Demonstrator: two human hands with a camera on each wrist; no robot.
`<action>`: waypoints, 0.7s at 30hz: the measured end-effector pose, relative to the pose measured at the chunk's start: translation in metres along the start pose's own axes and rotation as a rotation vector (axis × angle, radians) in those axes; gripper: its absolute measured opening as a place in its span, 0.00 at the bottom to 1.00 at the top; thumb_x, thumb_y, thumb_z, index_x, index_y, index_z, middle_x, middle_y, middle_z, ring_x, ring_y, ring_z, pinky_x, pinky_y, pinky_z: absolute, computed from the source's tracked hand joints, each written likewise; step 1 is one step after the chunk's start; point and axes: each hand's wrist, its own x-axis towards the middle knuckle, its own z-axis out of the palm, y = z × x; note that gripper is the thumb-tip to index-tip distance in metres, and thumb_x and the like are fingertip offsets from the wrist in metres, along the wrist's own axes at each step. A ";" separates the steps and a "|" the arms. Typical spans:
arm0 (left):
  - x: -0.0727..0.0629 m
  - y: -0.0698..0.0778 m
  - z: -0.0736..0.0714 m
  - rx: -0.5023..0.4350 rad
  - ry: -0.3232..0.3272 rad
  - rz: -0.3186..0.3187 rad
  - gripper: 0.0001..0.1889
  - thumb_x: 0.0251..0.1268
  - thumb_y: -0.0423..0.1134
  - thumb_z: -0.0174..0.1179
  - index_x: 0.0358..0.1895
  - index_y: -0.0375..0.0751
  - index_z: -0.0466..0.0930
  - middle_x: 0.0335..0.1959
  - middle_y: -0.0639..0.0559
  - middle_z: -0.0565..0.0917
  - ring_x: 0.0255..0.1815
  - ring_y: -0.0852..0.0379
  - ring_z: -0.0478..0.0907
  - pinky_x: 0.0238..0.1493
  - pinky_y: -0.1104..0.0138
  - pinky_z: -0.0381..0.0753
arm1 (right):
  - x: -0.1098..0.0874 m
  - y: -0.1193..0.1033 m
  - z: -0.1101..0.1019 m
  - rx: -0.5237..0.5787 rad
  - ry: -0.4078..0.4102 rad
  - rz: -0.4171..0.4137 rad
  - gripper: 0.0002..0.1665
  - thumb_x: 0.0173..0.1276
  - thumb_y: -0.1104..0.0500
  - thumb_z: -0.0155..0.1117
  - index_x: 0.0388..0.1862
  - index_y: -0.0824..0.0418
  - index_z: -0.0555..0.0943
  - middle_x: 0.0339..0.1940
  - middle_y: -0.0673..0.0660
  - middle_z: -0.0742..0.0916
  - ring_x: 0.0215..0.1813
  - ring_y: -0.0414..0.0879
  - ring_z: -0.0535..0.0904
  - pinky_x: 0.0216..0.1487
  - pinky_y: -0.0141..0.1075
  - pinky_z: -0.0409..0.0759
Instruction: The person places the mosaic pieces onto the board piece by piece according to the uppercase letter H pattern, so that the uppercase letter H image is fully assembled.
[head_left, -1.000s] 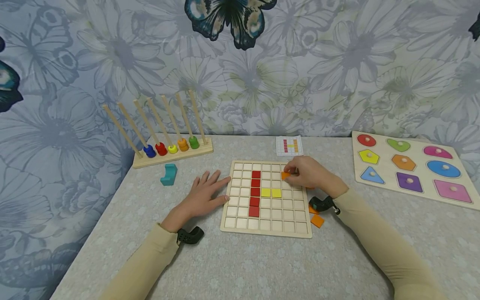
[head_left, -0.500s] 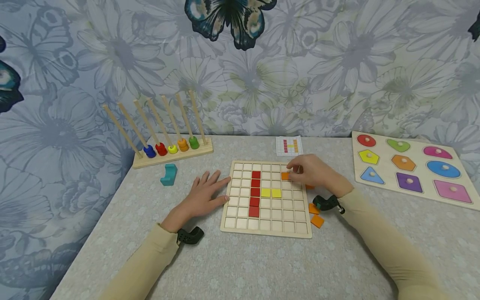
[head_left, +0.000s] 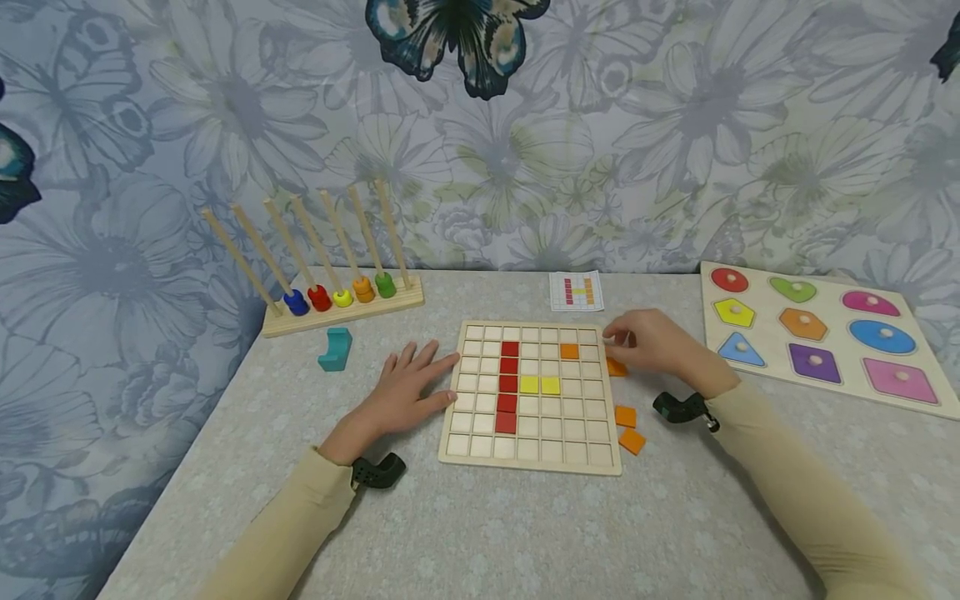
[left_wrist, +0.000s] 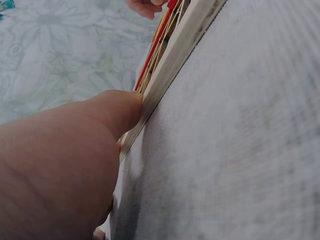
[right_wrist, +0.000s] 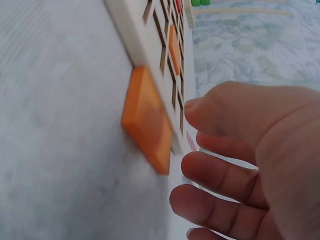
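A wooden grid board (head_left: 528, 468) lies in front of me, with a column of red tiles (head_left: 508, 383), two yellow tiles (head_left: 540, 385) and one orange tile (head_left: 569, 352) in its cells. My left hand (head_left: 405, 392) rests spread at the board's left edge, its thumb (left_wrist: 120, 107) against the rim in the left wrist view. My right hand (head_left: 648, 342) hovers past the right edge, fingers loosely bent and holding nothing. Just below its fingertips a loose orange tile (right_wrist: 147, 117) leans against the board's side. Two more orange tiles (head_left: 626, 417) lie further down that edge.
Behind the board lies a small pattern card (head_left: 576, 292). A peg stand (head_left: 345, 317) with coloured rings is at the back left, a teal arch-shaped block (head_left: 337, 350) before it. A knobbed shape puzzle (head_left: 832, 333) lies at the right; a papered wall closes the back.
My right hand has let go of the orange tile in the upper right of the board and moved right, over the loose orange tile at the edge. The left hand has stayed in place.
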 end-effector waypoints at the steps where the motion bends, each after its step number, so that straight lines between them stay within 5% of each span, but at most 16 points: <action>1: 0.000 0.000 0.000 0.001 0.000 0.000 0.34 0.75 0.53 0.58 0.80 0.50 0.63 0.83 0.34 0.53 0.83 0.25 0.39 0.75 0.27 0.38 | -0.001 0.001 0.000 -0.002 -0.001 0.003 0.15 0.66 0.60 0.72 0.48 0.66 0.88 0.36 0.57 0.90 0.32 0.42 0.79 0.37 0.37 0.81; 21: 0.000 0.000 0.000 -0.003 0.002 -0.004 0.33 0.75 0.53 0.58 0.79 0.49 0.63 0.83 0.34 0.53 0.83 0.26 0.39 0.76 0.28 0.38 | -0.004 0.011 0.005 0.011 -0.022 0.049 0.14 0.65 0.62 0.70 0.49 0.66 0.88 0.38 0.58 0.89 0.35 0.45 0.82 0.43 0.43 0.83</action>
